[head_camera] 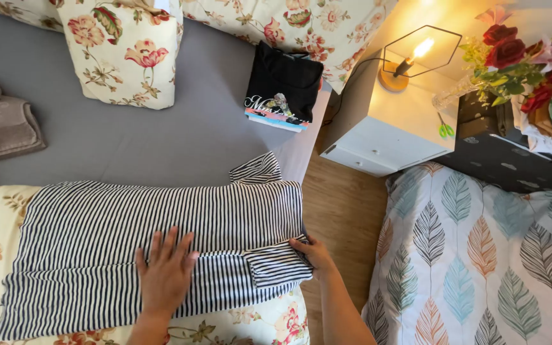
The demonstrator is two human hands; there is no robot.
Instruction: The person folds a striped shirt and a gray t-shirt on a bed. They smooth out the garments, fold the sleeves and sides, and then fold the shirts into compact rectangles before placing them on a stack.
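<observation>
Striped shirt point(161, 223) lies spread on a floral pillow point(257, 322) atop the grey bed point(161, 134); your left hand point(166, 275) presses flat on it, fingers open, while your right hand point(314, 252) pinches the folded sleeve point(276, 262) at its edge. Beside the bed stand a white nightstand point(384, 140) with a lit lamp point(410, 57) and a leaf-patterned cushion point(480, 255).

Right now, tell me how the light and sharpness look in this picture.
Head view: the lit lamp throws warm glare over the nightstand and wall, blowing out highlights; the striped shirt under the left hand and right hand is evenly lit and sharp; wide-angle bending shows at the edges.
</observation>
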